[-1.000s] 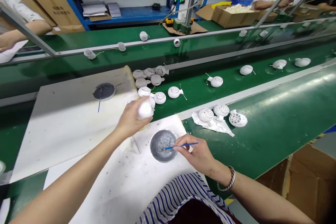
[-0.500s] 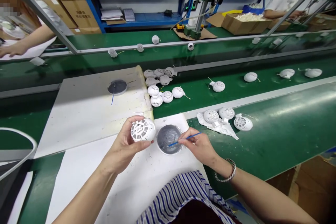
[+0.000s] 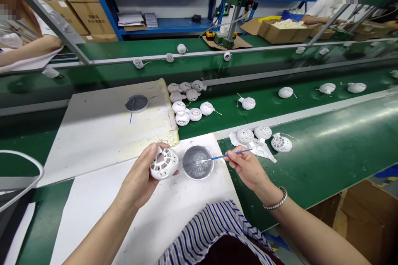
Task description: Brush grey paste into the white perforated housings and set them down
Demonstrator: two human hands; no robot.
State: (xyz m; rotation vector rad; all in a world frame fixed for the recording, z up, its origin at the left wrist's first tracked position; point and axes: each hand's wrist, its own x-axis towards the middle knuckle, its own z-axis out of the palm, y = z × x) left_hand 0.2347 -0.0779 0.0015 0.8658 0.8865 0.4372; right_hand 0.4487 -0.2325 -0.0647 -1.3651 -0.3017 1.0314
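Note:
In my left hand (image 3: 143, 174) is a round white plastic housing (image 3: 164, 165) with slotted openings, tilted so that its top side shows. My right hand (image 3: 247, 165) pinches a thin blue stick (image 3: 220, 157), perhaps a small brush or swab. The stick's pale tip is over or in the grey paste of a round dish (image 3: 184, 169), just right of the housing. Under the dish lies a white board (image 3: 174, 203). To the right, several similar white housings (image 3: 245, 135) rest on and beside a crumpled white sheet (image 3: 264, 151).
Several more housings (image 3: 195, 114) cluster on the green conveyor belt (image 3: 224, 120), with others spaced out rightward. A second grey dish (image 3: 137, 103) with a blue stick sits on the left board (image 3: 93, 132). Co-workers are at the far left and far right. A drill-like machine (image 3: 230, 20) stands behind.
My right hand has drawn back to the right and the stick's angle has changed. My left hand has tipped the housing. Pieces on the belts have shifted slightly.

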